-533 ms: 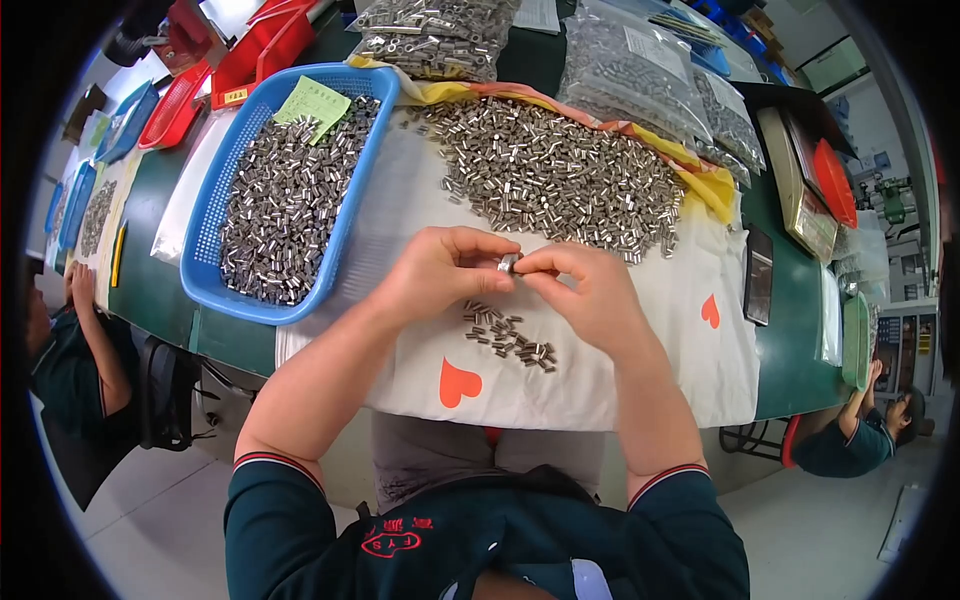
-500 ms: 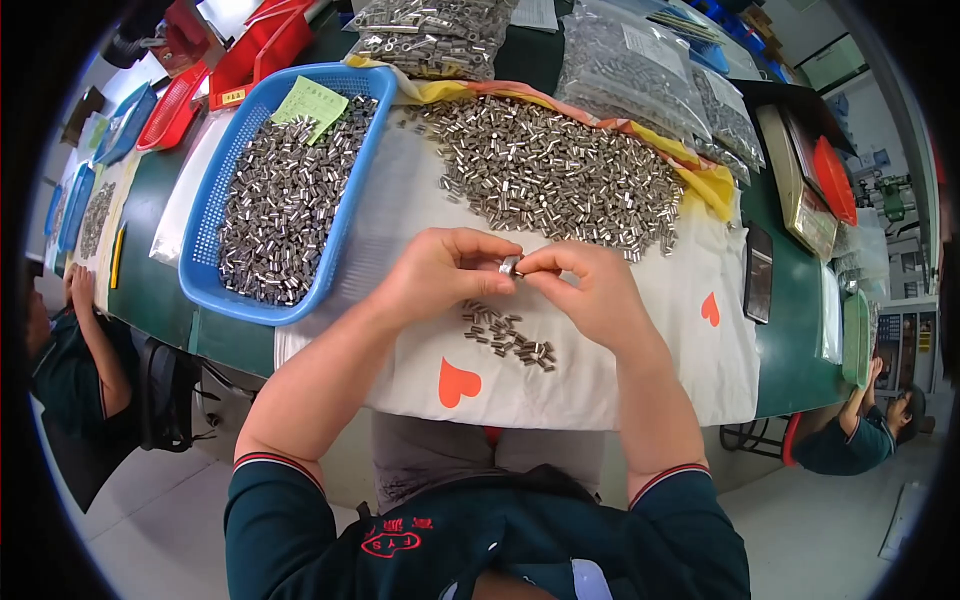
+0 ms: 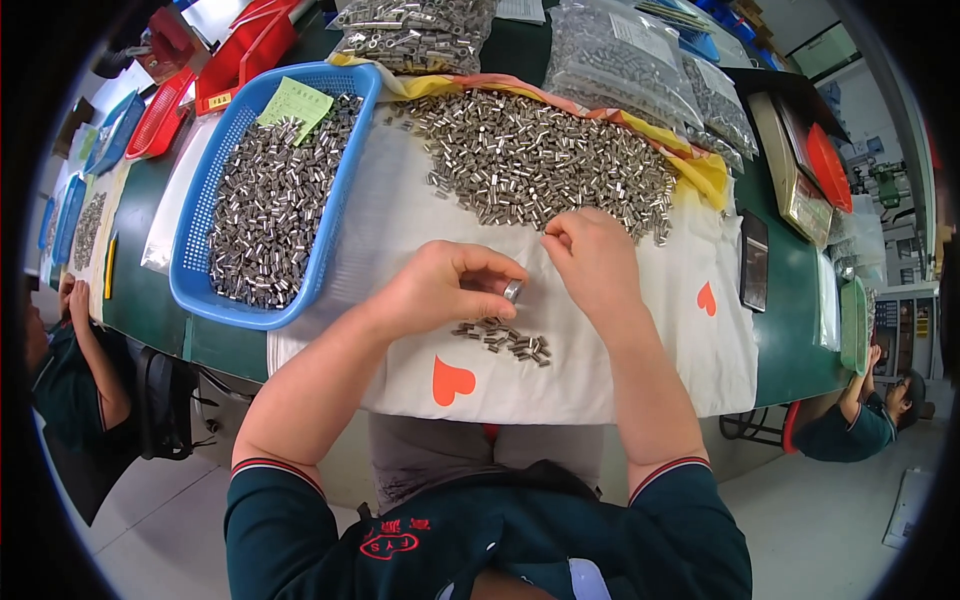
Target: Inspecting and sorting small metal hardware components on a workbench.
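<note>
Between the thumb and fingers of my left hand [image 3: 440, 287] is a small silver metal ring [image 3: 513, 291], held upright over the cloth. My right hand [image 3: 597, 268] is apart from it, by the near edge of a wide pile of short metal cylinders [image 3: 540, 155]. Its fingertips are pinched together, and what is in them, if anything, is hidden. A small group of loose cylinders [image 3: 520, 345] lies on the white cloth [image 3: 560, 385] just below my left hand.
At left stands a blue basket [image 3: 265, 319] of cylinders with a green note [image 3: 297, 106]. Clear bags of metal parts [image 3: 620, 70] line the back. A dark phone [image 3: 754, 262] lies right. Red trays [image 3: 160, 120] stand far left. Co-workers sit on both sides.
My right hand has left the ring and moved up and right to the pile's near edge. My left hand keeps the ring in nearly the same place.
</note>
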